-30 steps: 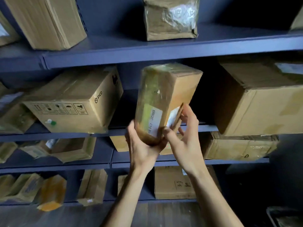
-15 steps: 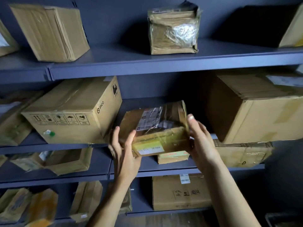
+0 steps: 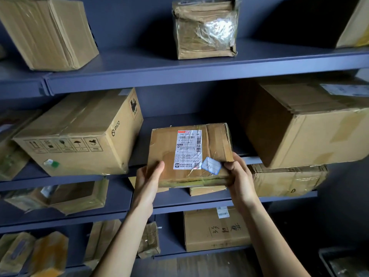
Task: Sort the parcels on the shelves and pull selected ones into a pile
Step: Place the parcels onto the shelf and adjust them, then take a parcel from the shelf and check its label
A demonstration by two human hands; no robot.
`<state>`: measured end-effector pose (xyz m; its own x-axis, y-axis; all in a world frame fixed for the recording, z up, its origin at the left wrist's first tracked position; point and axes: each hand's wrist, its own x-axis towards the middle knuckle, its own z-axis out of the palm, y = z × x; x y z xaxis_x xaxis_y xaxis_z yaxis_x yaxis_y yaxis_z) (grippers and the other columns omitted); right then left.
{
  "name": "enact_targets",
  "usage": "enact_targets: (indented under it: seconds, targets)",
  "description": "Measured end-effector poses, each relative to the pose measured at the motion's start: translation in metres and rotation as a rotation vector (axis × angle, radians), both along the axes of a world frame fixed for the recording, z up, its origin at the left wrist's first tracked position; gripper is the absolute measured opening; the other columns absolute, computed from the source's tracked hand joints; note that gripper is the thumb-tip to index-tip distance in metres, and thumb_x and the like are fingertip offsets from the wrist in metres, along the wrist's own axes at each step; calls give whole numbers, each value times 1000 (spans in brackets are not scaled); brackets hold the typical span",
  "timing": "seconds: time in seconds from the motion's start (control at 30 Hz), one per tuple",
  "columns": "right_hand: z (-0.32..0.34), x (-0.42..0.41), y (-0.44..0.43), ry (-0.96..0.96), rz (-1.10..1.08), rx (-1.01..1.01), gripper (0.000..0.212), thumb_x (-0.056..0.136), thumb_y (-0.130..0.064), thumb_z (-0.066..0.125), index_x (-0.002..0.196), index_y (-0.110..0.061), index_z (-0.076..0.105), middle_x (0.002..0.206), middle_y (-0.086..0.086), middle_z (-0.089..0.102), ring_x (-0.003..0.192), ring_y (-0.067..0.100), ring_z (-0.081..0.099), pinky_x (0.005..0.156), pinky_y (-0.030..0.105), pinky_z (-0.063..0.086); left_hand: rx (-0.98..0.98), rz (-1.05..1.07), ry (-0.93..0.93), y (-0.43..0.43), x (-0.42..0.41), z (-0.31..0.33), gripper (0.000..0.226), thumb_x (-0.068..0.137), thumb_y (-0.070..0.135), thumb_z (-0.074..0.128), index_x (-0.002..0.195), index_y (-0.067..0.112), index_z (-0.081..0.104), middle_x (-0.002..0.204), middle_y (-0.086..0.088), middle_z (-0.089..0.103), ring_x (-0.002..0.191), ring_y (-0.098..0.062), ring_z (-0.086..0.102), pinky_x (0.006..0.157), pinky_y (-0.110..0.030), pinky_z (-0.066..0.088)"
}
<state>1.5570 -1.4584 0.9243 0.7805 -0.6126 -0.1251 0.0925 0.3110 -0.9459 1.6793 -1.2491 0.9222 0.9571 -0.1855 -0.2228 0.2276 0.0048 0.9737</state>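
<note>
A flat brown cardboard parcel point(image 3: 169, 148) with a white shipping label and a small blue sticker faces me, held in front of the middle shelf point(image 3: 139, 162). My left hand point(image 3: 148, 182) grips its lower left corner, thumb on the front face. My right hand point(image 3: 238, 176) grips its lower right corner, thumb on top. The parcel's far edge reaches over the shelf between a PICO box point(image 3: 79, 136) and a large carton point(image 3: 309, 126).
Blue metal shelves hold many parcels. A tape-wrapped box point(image 3: 205, 29) and a brown carton point(image 3: 46, 31) stand on the upper shelf. Smaller parcels point(image 3: 287, 180) lie on the shelf below. A carton with handwriting point(image 3: 215, 230) stands on the lowest shelf. A dark bin point(image 3: 343, 264) sits bottom right.
The parcel went from standing on end to lying with its labelled face toward me, lower and by the middle shelf. Both hands shifted to its lower corners.
</note>
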Motion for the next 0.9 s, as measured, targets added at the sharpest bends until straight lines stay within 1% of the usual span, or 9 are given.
enact_targets:
  seconds: [0.13, 0.27, 0.37, 0.5, 0.63, 0.73, 0.8, 0.87, 0.9]
  targets:
    - [-11, -6, 6, 29, -51, 11, 29, 99, -16, 51, 117, -25, 72, 98, -4, 75, 90, 14, 66, 77, 29, 52, -96, -70, 50, -1, -5, -7, 49, 86, 47, 78, 126, 30, 55, 122, 19, 63, 122, -12, 62, 96, -36, 55]
    - [-16, -7, 12, 73, -108, 7, 20, 92, -31, 57, 102, -35, 75, 99, -5, 74, 100, 18, 64, 90, 39, 50, -122, -151, 34, 7, -8, -15, 67, 74, 51, 79, 132, 31, 53, 131, 16, 68, 127, -12, 63, 103, -41, 53]
    - [-19, -5, 13, 77, -117, 0, 32, 83, -37, 58, 111, -37, 73, 102, -6, 74, 102, 16, 64, 91, 39, 49, -140, -176, 66, 10, -10, -19, 66, 80, 45, 85, 136, 30, 51, 132, 14, 69, 127, -12, 63, 111, -47, 47]
    - [-22, -6, 13, 60, -119, -25, 38, 84, -37, 58, 119, -32, 71, 102, -8, 73, 98, 13, 63, 89, 35, 47, -153, -168, 73, 10, -12, -18, 66, 80, 45, 84, 136, 30, 52, 133, 13, 69, 130, -14, 61, 112, -50, 46]
    - [-24, -10, 14, 58, -64, -87, 41, 89, -42, 59, 129, -35, 66, 119, -9, 74, 115, 14, 66, 104, 39, 49, -140, -153, 91, 9, -17, -15, 58, 82, 46, 76, 134, 34, 52, 131, 19, 67, 130, -10, 58, 107, -48, 49]
    - [-20, -16, 17, 38, 25, -134, 57, 87, -41, 76, 139, -31, 56, 121, -13, 74, 115, 8, 69, 96, 29, 54, -164, -147, 112, 9, -23, -13, 45, 92, 38, 72, 132, 35, 52, 127, 23, 65, 122, 0, 58, 108, -46, 50]
    - [-19, -19, 16, 9, 70, -137, 66, 79, -25, 89, 136, -25, 54, 117, -9, 76, 111, 13, 72, 88, 25, 58, -171, -157, 101, 11, -28, -13, 62, 84, 49, 78, 139, 37, 51, 134, 22, 62, 126, 0, 56, 112, -45, 46]
    - [-17, -23, 15, -13, 82, -142, 70, 74, -18, 87, 135, -20, 54, 118, -2, 76, 112, 18, 73, 88, 24, 58, -160, -161, 73, 14, -32, -18, 85, 69, 63, 86, 144, 40, 52, 139, 20, 62, 132, -4, 55, 117, -41, 40]
    - [-16, -26, 15, -27, 83, -144, 71, 74, -17, 86, 137, -19, 53, 119, 1, 76, 113, 20, 72, 89, 25, 58, -151, -154, 56, 15, -35, -19, 87, 63, 65, 85, 141, 41, 54, 138, 20, 63, 131, -4, 56, 117, -39, 39]
